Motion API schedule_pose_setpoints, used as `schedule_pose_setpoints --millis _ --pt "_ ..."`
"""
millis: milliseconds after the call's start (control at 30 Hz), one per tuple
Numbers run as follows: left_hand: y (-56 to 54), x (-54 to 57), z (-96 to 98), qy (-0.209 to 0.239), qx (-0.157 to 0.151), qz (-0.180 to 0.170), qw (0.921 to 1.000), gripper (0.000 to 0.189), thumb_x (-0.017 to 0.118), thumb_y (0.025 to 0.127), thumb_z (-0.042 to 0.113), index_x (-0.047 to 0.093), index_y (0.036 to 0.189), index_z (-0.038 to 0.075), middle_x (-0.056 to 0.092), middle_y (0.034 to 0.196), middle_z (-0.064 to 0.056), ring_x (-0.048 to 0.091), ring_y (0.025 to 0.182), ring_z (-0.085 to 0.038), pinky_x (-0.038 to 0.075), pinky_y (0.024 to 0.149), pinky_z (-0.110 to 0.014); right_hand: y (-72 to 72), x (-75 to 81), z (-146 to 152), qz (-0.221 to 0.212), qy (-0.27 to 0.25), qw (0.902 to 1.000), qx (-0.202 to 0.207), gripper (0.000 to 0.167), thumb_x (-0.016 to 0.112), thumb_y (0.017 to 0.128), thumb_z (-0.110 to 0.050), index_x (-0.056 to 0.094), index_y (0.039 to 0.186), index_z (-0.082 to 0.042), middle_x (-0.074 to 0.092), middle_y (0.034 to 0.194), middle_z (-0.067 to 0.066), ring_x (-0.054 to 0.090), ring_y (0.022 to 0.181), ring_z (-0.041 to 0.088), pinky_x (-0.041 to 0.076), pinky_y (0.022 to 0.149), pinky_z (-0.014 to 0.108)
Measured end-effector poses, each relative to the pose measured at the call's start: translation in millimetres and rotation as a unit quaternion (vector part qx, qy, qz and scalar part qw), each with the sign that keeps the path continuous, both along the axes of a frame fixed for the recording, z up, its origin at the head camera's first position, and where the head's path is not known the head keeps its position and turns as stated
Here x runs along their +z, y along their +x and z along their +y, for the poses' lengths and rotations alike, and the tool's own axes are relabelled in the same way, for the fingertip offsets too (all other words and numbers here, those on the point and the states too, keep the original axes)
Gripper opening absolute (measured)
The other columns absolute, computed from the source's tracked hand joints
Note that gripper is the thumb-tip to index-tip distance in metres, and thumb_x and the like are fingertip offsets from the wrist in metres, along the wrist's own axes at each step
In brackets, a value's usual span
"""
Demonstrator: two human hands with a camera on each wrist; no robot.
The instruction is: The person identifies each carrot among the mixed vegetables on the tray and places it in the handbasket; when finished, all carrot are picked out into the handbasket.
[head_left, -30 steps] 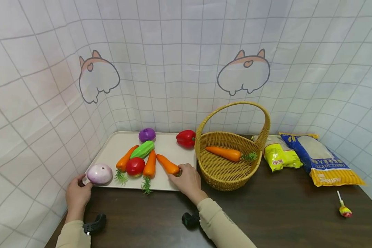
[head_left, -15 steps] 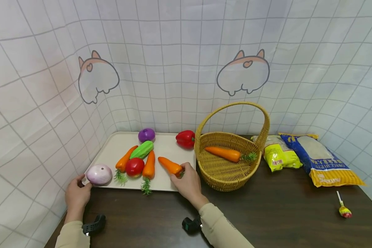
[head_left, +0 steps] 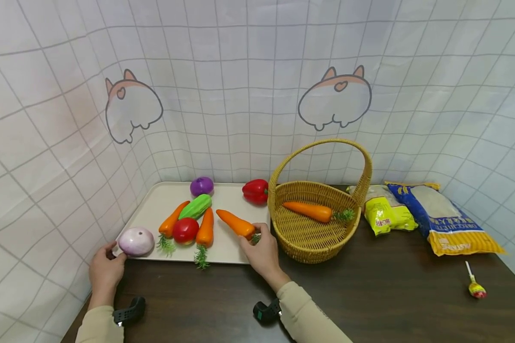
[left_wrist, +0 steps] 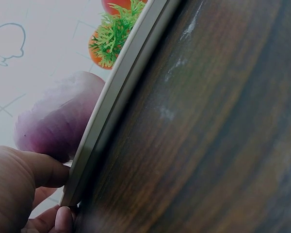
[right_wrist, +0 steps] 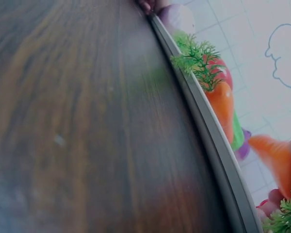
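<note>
My left hand pinches the front left corner of the cream tray, its thumb on the rim and fingertips beneath, as the left wrist view shows. A pale purple onion sits beside that thumb. My right hand holds an orange carrot by its leafy end, over the tray's right part. In the right wrist view this carrot appears raised above the rim. Also on the tray lie two carrots, one of them the nearer carrot, a red tomato-like ball and a green ridged vegetable.
A purple onion and a red bell pepper lie at the tray's back. Right of the tray stands a wicker basket with a tall handle and one carrot inside. Two bags, including a blue-yellow bag, and a lollipop lie farther right.
My right hand has lifted the carrot from the tray and shifted it slightly right and toward me, with its tip turning a little. The left hand keeps its hold on the tray corner.
</note>
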State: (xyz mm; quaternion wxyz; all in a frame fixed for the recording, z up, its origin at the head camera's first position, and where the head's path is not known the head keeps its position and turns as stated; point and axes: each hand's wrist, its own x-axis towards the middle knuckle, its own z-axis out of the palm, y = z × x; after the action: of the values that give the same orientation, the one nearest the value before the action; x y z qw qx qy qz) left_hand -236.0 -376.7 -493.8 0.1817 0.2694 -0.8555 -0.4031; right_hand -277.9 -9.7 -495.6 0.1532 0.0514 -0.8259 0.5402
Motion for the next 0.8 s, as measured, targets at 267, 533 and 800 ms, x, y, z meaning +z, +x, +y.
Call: schedule_pose_setpoints --millis 267,533,800 --pt "1.2 -1.4 -1.1 -0.01 0.006 -0.001 0.9999 0.051 0.056 0.089 0.012 0.049 0.135 -0.007 0.048 0.108 -0.024 0.044 0.097 -0.037 0.032 0.074 -0.04 5.4 18.0 -3 -0.016 -0.053 0.9971 0.052 0.041 0.074 0.084 -0.031 0.058 0.115 -0.01 0.066 0.107 0.004 0.057 0.089 0.015 0.046 0.077 0.031" --pt "0.5 3.2 2.4 -0.013 0.001 0.001 0.9999 0.05 0.055 0.088 0.011 0.05 0.134 -0.007 0.049 0.107 -0.024 0.045 0.096 -0.036 0.032 0.073 -0.04 11.6 61.4 15 -0.009 -0.126 0.9883 0.086 0.041 0.075 0.083 -0.026 0.059 0.116 -0.005 0.062 0.111 0.01 0.057 0.1 0.023 0.05 0.082 0.034" --pt "1.3 4.1 3.6 -0.001 0.002 0.0 1.0 0.051 0.055 0.089 0.012 0.048 0.136 -0.008 0.047 0.109 -0.024 0.043 0.098 -0.037 0.032 0.074 -0.04 14.8 92.4 34 0.054 -0.161 0.9752 0.142 0.046 0.072 0.085 -0.01 0.053 0.127 -0.001 0.056 0.109 0.018 0.052 0.099 0.027 0.045 0.084 0.033"
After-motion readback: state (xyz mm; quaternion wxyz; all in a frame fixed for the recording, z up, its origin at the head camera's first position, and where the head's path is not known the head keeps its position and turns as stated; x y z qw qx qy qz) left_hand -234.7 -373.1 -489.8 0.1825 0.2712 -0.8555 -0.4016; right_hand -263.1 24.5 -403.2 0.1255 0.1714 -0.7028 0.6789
